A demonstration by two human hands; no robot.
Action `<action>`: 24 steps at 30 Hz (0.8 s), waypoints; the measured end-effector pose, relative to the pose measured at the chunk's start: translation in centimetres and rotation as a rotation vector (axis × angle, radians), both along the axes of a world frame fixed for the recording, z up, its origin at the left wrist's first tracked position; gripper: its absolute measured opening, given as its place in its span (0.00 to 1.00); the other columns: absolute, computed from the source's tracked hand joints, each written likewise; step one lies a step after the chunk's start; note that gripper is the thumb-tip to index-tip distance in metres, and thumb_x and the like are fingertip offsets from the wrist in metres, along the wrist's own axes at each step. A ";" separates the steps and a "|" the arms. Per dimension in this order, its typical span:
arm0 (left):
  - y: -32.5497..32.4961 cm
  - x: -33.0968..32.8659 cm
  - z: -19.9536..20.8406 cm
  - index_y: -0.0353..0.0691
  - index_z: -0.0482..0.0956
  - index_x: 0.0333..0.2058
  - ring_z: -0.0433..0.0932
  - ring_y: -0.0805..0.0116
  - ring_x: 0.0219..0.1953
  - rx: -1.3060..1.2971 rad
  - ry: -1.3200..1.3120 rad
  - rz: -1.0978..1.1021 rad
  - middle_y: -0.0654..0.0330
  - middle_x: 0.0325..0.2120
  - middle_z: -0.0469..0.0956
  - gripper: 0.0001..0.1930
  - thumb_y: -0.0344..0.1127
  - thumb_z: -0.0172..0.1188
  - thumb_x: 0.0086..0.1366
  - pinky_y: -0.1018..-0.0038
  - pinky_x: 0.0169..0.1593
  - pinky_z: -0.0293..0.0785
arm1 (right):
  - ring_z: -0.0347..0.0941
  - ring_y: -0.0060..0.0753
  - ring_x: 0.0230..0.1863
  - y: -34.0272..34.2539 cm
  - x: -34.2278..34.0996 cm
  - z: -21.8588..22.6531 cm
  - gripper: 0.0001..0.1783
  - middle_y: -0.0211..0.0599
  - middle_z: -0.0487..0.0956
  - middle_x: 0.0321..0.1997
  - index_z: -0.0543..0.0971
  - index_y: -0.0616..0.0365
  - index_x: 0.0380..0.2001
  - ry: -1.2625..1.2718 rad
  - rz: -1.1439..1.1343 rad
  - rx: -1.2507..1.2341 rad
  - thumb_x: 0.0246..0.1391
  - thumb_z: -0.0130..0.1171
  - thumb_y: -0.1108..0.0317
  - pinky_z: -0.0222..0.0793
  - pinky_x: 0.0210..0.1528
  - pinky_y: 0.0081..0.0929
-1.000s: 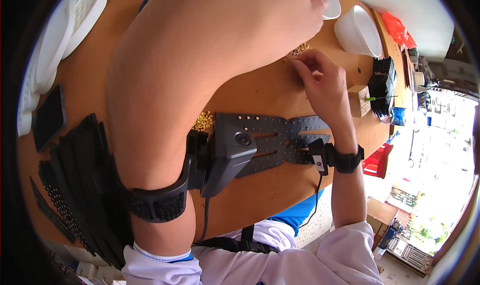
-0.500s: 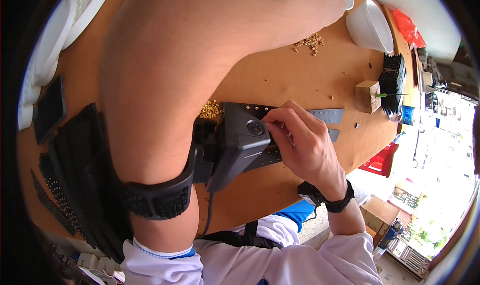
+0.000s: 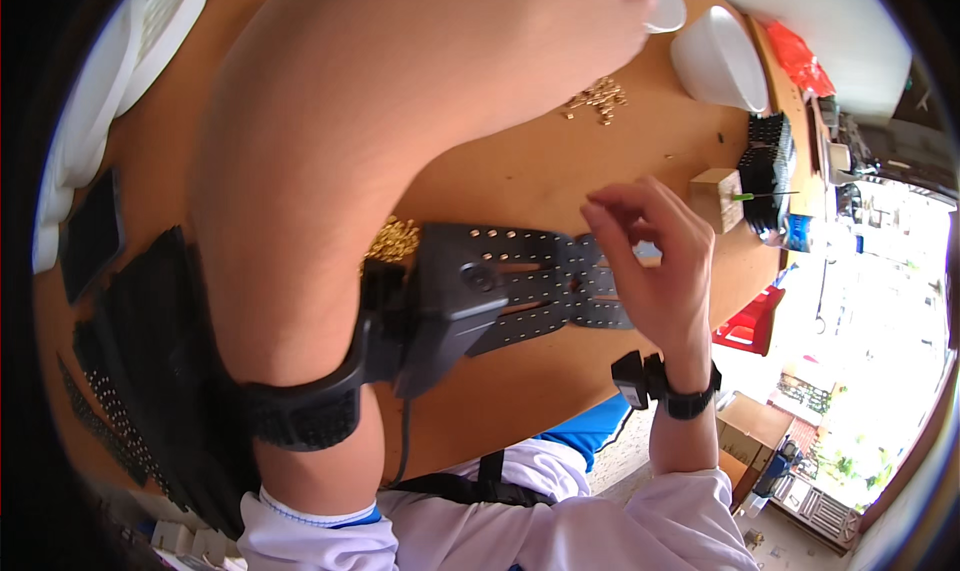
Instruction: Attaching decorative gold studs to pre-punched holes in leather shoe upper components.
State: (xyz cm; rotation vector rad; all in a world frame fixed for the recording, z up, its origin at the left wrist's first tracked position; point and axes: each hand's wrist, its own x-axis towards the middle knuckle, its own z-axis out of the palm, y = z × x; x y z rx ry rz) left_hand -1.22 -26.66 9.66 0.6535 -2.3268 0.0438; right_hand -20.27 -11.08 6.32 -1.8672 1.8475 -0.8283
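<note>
Brown wooden table, bright daylight right

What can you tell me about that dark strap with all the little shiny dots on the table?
The studded strap is a flat, dark grey piece that looks like leather or fabric, lying flat on the brown wooden table. Rows of small shiny studs run along it, and long slots are cut through its middle. It narrows near the centre and widens again. Its left end is hidden behind the wrist-worn device. The right hand hovers at its right end, fingers pinched; whether they touch it is unclear.
</note>
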 end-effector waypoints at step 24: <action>1.1 1.2 4.0 0.23 0.74 0.35 0.84 0.55 0.28 0.858 0.195 -0.312 0.41 0.24 0.81 0.10 0.28 0.55 0.70 0.65 0.35 0.76 | 0.77 0.46 0.28 -6.0 -4.4 -3.7 0.06 0.50 0.80 0.30 0.78 0.66 0.36 0.205 -0.030 -0.025 0.60 0.60 0.73 0.72 0.33 0.34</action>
